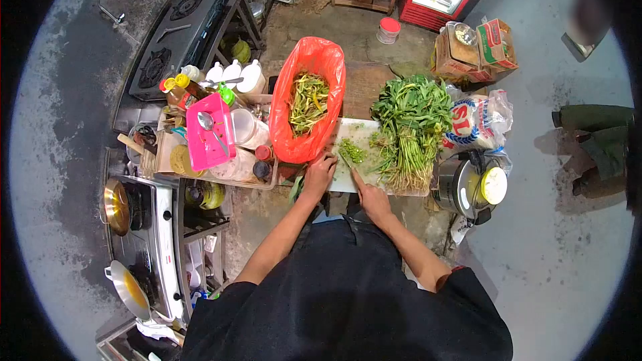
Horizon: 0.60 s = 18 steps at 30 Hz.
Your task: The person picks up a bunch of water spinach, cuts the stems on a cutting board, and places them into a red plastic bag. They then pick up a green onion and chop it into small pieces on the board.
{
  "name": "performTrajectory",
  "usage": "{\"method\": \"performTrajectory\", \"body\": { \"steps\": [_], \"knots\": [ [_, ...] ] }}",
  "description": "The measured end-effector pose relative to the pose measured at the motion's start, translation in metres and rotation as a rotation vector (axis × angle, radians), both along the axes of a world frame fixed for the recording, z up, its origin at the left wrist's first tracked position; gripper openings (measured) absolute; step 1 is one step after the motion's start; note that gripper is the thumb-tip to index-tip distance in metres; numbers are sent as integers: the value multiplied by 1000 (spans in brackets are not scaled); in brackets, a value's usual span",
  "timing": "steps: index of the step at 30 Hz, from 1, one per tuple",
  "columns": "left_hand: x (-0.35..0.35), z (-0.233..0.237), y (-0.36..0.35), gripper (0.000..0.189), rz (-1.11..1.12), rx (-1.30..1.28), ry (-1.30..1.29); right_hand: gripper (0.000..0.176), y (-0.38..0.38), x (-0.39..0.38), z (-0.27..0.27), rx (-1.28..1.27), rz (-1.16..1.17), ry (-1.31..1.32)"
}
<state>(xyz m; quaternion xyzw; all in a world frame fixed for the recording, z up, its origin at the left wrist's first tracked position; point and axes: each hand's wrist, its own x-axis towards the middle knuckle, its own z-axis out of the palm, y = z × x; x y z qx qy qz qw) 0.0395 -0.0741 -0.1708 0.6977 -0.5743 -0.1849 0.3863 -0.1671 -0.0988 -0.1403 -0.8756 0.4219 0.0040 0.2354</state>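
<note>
My left hand [319,175] rests at the left edge of the white cutting board [344,183], its fingers curled down. Long green leaves [296,188] stick out beside that hand, seemingly held in it. With my right hand [373,202] I grip a knife [346,160] by its handle, the blade lying over the board. Chopped green pieces [353,152] lie in a small heap by the blade. To the right, a large bunch of leafy greens [411,117] with pale root ends covers much of the board. Behind my left hand stands a red plastic bag [284,137] holding yellowish-green trimmings [309,103].
Left of the bag, a pink basket [200,157] with a spoon sits among jars and bottles. A rice cooker [455,184] and a white printed sack [478,120] stand at right. Stoves [164,241] with pans line the left. A person's leg [602,147] shows far right.
</note>
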Motion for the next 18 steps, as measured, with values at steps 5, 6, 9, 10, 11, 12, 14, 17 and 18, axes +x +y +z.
{"method": "performTrajectory", "body": {
  "steps": [5, 6, 9, 10, 11, 12, 14, 17, 18],
  "knots": [
    [-1, -2, -1, 17, 8, 5, 11, 69, 0, 5, 9, 17, -4, -21],
    [-1, 0, -2, 17, 13, 4, 13, 67, 0, 5, 10, 19, 0, -28],
    [0, 2, -1, 16, 1, 0, -3, 66, 1, 6, 14, 18, 0, -38],
    [0, 2, -1, 16, 1, 0, -2, 65, 1, 7, 16, 16, -4, -42],
    [0, 2, -1, 16, 4, 4, 4, 65, 1, 8, 18, 17, -6, -42],
    [0, 3, -1, 16, 6, 8, 11, 65, -1, 9, 21, 16, -2, -49],
    [-1, 4, -2, 16, 3, 7, 11, 65, -2, 9, 23, 15, 2, -55],
    [-1, 4, -1, 16, 6, 8, 9, 67, 0, 10, 15, 23, 6, -44],
    [-1, 4, 0, 16, 10, 11, 7, 68, 0, 11, 7, 20, -3, -48]
  ]
}}
